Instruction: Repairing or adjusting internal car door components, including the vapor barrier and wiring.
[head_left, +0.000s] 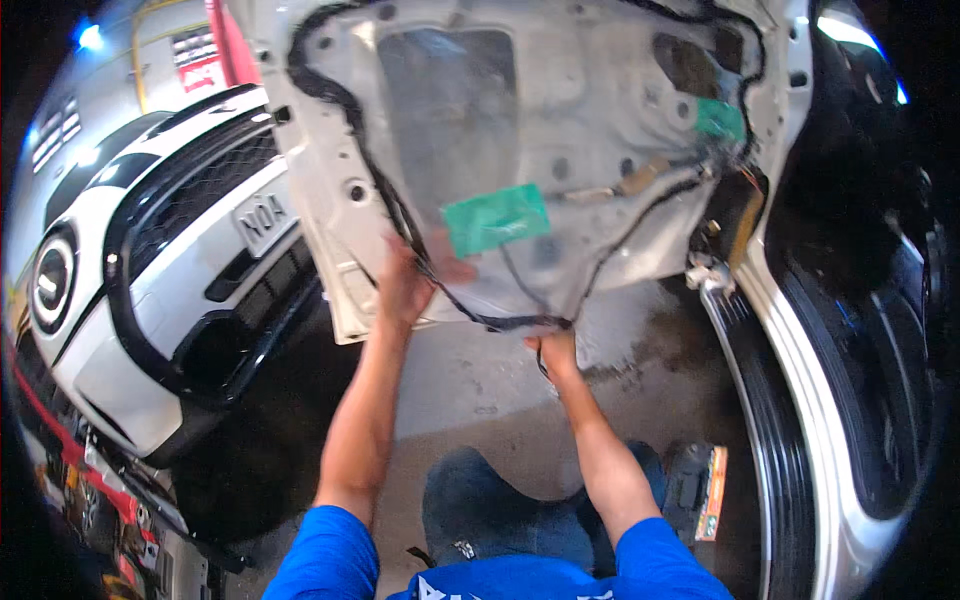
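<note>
In front of me stands an open car door with its bare inner side [570,110] showing. A clear plastic liner [500,285] edged with a black sealant strip [372,165] covers much of it. My left hand [408,282] is at the liner's lower left edge, fingers spread and blurred by motion. Closed on the strip's lowest part, my right hand [557,352] has a short black end hanging beside it. Green tape [497,220] sits on the liner between and above my hands, and another green piece [720,119] is at the upper right.
To the left is the front of a white car [215,260]. A black door sill [765,440] runs along the right. On the floor near my knee lies a dark object with an orange and white box [711,493]. Assorted items [120,520] crowd the lower left.
</note>
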